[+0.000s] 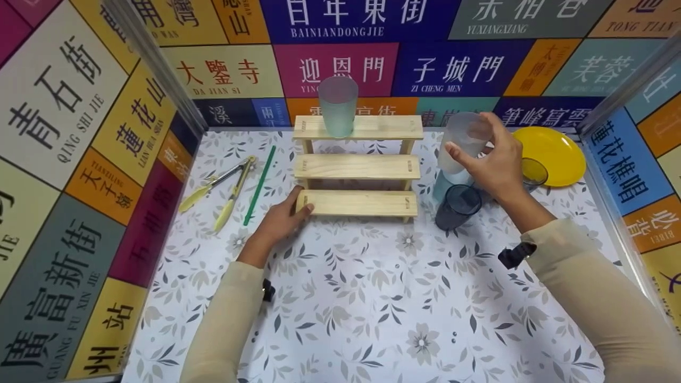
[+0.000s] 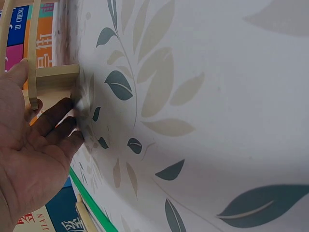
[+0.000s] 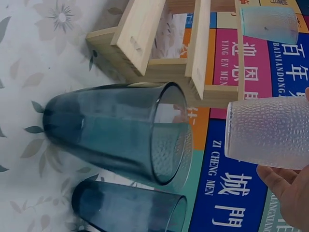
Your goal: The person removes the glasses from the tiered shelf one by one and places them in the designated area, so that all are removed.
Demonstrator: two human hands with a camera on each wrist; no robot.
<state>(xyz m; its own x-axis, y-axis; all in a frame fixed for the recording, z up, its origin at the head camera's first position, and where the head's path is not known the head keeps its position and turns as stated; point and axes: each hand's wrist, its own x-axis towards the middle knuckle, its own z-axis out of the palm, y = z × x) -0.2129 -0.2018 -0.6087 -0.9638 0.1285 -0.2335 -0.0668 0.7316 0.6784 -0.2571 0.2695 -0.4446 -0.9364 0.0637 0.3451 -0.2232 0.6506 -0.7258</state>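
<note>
My right hand (image 1: 497,162) grips a clear frosted plastic cup (image 1: 463,141), raised in the air to the right of a three-step wooden rack (image 1: 356,166). In the right wrist view the pebbled wall of this cup (image 3: 265,133) shows, with fingers along its side. Below it stand a light blue cup (image 1: 442,187) and a dark blue cup (image 1: 458,207). My left hand (image 1: 282,215) holds the left end of the rack's lowest step, thumb on top. In the left wrist view that hand (image 2: 41,140) pinches the wooden edge, its other fingers loosely bent. A pale green cup (image 1: 338,109) stands on the top step.
At the right lies a yellow plate (image 1: 558,157), with another dark cup (image 1: 534,173) in front of it, partly behind my right hand. Tongs with yellow ends (image 1: 229,191) and a green straw (image 1: 259,186) lie left of the rack. Printed panels (image 1: 340,64) wall the table in.
</note>
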